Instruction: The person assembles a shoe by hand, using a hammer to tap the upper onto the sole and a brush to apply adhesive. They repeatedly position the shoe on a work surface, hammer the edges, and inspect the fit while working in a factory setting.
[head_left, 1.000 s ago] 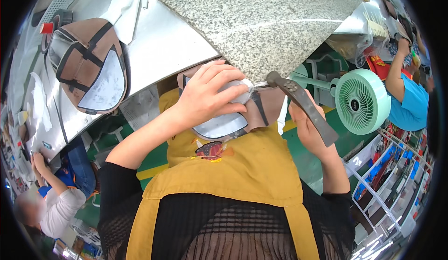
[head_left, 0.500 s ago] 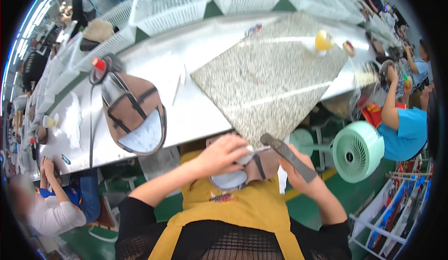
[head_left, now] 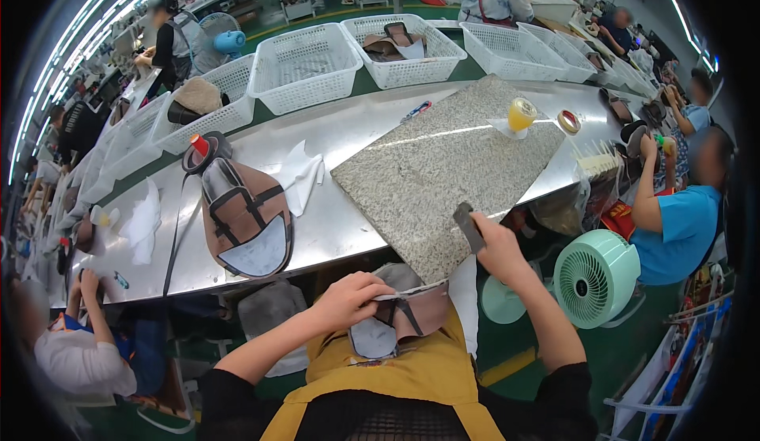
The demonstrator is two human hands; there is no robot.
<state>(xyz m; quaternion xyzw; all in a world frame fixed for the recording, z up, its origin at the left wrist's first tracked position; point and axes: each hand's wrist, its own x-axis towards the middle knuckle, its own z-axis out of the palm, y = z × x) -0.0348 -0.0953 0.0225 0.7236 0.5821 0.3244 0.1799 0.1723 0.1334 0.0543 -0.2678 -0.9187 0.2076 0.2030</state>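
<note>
Two hands, one shoe piece

Two hands are busy, well apart. On the bench, another brown shoe piece (head_left: 245, 223) lies beside a grey stone slab (head_left: 447, 164). Below the bench edge, the left hand (head_left: 348, 298) pinches a brown shoe piece (head_left: 400, 318) held against the yellow apron (head_left: 396, 374). The right hand (head_left: 500, 247) grips a flat grey tool (head_left: 469, 227) at the slab's edge.

A factory floor: a long metal workbench (head_left: 348, 227), white plastic baskets (head_left: 305, 65), and seated workers (head_left: 681, 211) alongside.
</note>
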